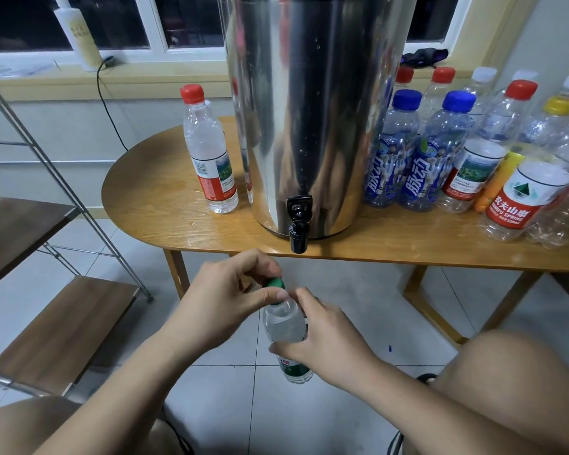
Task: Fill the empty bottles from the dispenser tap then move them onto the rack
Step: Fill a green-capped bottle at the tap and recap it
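A clear bottle with a green label [284, 326] is held upright below the table edge, under and a little left of the black tap [298, 237]. My right hand [322, 343] grips its body. My left hand [224, 300] pinches its green cap [274, 284] between thumb and fingers. Water shows inside the bottle. The steel dispenser [306, 110] stands on the wooden table [151, 192]. A red-capped filled bottle [209, 152] stands left of the dispenser. Several empty bottles [467, 152] with red, blue, white and yellow caps crowd the table's right side.
A metal-framed rack with wooden shelves [63, 326] stands at the left, its shelves bare. A black cable [109, 103] hangs from the windowsill, where a white bottle [78, 34] stands. My knees fill the bottom corners over a tiled floor.
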`<action>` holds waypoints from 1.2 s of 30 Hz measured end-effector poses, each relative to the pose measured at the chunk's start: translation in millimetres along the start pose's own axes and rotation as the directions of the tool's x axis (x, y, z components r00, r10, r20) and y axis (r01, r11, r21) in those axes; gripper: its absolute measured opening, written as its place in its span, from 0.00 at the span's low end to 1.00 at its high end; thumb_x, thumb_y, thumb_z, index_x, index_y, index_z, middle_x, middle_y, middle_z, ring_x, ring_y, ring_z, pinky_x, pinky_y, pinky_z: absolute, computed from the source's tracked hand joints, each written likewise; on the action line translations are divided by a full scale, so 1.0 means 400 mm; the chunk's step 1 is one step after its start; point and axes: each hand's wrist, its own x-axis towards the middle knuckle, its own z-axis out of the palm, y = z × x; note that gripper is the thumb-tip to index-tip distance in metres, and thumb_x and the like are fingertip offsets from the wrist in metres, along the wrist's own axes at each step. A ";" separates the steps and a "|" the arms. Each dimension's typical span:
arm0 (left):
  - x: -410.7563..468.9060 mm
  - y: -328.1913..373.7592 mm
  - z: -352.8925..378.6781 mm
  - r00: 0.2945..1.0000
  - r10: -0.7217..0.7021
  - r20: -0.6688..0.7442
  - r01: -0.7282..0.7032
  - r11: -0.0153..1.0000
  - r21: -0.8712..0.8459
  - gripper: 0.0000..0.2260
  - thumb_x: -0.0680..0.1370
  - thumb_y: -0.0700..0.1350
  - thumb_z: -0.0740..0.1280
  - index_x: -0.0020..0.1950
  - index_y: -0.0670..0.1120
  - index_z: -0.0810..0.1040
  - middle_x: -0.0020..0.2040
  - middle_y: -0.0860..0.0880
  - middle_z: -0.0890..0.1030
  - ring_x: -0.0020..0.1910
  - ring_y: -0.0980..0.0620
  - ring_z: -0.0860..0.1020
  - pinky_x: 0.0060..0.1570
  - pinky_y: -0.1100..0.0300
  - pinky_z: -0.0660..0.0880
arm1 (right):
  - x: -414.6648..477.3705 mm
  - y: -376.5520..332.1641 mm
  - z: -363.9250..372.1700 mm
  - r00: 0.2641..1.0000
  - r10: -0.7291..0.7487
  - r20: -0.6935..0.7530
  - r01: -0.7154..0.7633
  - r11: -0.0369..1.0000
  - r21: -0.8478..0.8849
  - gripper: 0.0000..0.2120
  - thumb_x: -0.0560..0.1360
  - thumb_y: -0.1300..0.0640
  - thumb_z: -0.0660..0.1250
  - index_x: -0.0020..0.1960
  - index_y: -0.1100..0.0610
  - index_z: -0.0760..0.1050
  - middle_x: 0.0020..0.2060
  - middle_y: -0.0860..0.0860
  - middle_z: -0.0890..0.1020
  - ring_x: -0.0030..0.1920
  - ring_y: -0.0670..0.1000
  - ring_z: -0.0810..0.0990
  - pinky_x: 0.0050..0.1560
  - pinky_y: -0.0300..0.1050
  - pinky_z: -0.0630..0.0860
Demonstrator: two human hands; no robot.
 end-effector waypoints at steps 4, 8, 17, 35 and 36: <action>0.004 -0.002 -0.002 0.996 0.080 0.039 -0.086 0.978 0.190 0.18 0.70 0.68 0.78 0.49 0.58 0.81 0.45 0.59 0.83 0.46 0.56 0.82 0.42 0.59 0.78 | -0.003 -0.004 0.003 1.000 -0.014 0.028 0.016 0.998 -0.053 0.29 0.67 0.38 0.81 0.59 0.41 0.68 0.53 0.40 0.81 0.52 0.47 0.80 0.53 0.52 0.81; 0.012 0.006 -0.010 0.992 0.082 0.098 -0.103 0.968 0.228 0.13 0.73 0.64 0.78 0.48 0.58 0.84 0.47 0.60 0.82 0.49 0.57 0.81 0.45 0.59 0.79 | -0.004 -0.005 -0.003 0.999 -0.030 0.025 0.033 0.995 -0.097 0.31 0.68 0.37 0.81 0.64 0.40 0.68 0.57 0.39 0.81 0.54 0.47 0.80 0.54 0.50 0.80; 0.003 0.016 -0.012 0.985 0.046 0.164 -0.090 0.957 0.274 0.20 0.73 0.73 0.71 0.57 0.63 0.79 0.54 0.65 0.78 0.55 0.61 0.78 0.49 0.62 0.78 | 0.001 -0.009 -0.015 0.999 -0.026 0.020 0.028 0.996 -0.089 0.31 0.69 0.37 0.81 0.64 0.38 0.67 0.58 0.37 0.80 0.56 0.46 0.80 0.54 0.50 0.81; 0.007 0.014 -0.013 0.990 0.071 0.118 -0.100 0.961 0.259 0.19 0.74 0.71 0.72 0.54 0.59 0.82 0.47 0.62 0.81 0.49 0.59 0.81 0.45 0.62 0.77 | 0.005 0.003 -0.018 1.000 -0.024 -0.001 0.024 0.996 -0.089 0.31 0.67 0.37 0.81 0.63 0.39 0.69 0.55 0.38 0.80 0.54 0.46 0.80 0.52 0.51 0.81; 0.007 0.014 -0.009 0.993 0.080 0.084 -0.101 0.954 0.282 0.19 0.73 0.72 0.71 0.51 0.58 0.81 0.45 0.61 0.81 0.47 0.58 0.80 0.43 0.60 0.77 | 0.006 0.002 -0.017 1.000 -0.024 -0.003 0.024 0.996 -0.086 0.30 0.67 0.37 0.81 0.62 0.39 0.69 0.55 0.38 0.80 0.54 0.46 0.80 0.52 0.51 0.81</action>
